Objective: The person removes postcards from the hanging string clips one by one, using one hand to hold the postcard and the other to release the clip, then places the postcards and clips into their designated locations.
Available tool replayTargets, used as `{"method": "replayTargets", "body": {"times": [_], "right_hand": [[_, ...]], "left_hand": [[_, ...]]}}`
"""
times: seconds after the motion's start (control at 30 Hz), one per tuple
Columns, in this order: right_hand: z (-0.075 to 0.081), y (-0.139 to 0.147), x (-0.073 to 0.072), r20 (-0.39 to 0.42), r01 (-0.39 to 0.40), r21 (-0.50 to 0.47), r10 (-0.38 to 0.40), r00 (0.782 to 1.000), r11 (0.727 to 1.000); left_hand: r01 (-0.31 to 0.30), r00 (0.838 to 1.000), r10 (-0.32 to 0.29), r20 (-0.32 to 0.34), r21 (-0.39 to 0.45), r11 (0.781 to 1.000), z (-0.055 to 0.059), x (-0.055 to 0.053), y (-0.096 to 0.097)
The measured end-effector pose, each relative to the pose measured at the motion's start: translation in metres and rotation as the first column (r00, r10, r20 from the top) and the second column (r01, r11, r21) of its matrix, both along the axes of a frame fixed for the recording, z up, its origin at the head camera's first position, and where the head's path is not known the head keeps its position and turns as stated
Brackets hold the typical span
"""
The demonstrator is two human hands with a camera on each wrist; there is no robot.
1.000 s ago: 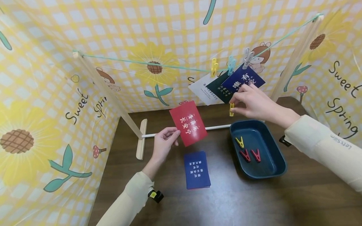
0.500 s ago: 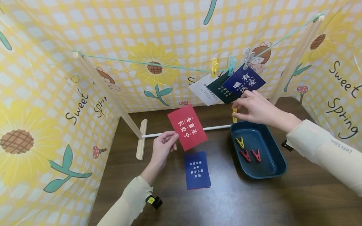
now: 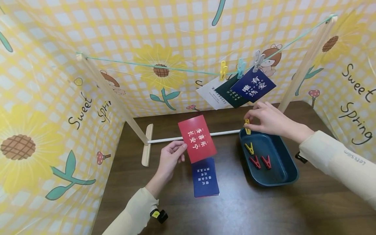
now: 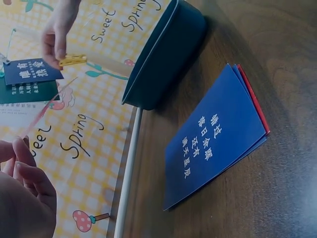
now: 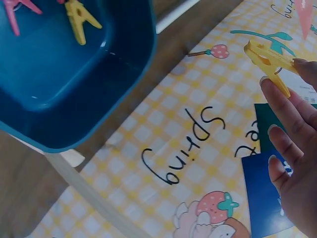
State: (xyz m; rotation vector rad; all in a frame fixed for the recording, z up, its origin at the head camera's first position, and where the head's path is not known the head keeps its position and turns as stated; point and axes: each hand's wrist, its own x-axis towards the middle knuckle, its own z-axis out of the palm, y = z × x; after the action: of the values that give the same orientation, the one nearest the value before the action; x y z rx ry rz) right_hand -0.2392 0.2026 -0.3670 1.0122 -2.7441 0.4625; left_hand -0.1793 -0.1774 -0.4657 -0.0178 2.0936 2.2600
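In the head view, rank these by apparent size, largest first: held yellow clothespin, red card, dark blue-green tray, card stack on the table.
1. Dark blue-green tray
2. Red card and card stack: too close to rank; the raised card overlaps the stack.
3. Held yellow clothespin

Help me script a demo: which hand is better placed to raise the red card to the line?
Left, I'd judge: the left hand pinches the red card by its edge. The right hand pinches a yellow clothespin near the tray, so it seems better kept for clipping.
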Motion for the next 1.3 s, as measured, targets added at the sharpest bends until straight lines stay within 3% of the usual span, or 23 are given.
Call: {"method": "replayTargets", "body": {"times": [0.33, 0.73, 0.97, 1.3], "right_hand": [[-0.016, 0.012, 0.005, 0.082, 0.038, 0.034, -0.041, 0.996, 0.999], [-0.028, 0.022, 0.006, 0.114, 0.067, 0.055, -0.073, 0.991, 0.996], [-0.041, 0.026, 0.007, 0.162, 0.084, 0.055, -0.092, 0.983, 0.995], [-0.048, 0.035, 0.004, 0.2, 0.114, 0.085, -0.129, 0.971, 0.99]], "left_hand": [[0.008, 0.997, -0.006, 0.08, -0.015, 1.0, -0.009, 0.007, -0.006], [0.033, 0.992, -0.029, 0.122, -0.032, 0.999, -0.021, 0.011, -0.008], [0.065, 0.982, -0.054, 0.179, -0.056, 0.996, -0.033, 0.015, -0.007], [0.094, 0.971, -0.07, 0.229, -0.095, 0.991, -0.042, 0.016, -0.01]]}}
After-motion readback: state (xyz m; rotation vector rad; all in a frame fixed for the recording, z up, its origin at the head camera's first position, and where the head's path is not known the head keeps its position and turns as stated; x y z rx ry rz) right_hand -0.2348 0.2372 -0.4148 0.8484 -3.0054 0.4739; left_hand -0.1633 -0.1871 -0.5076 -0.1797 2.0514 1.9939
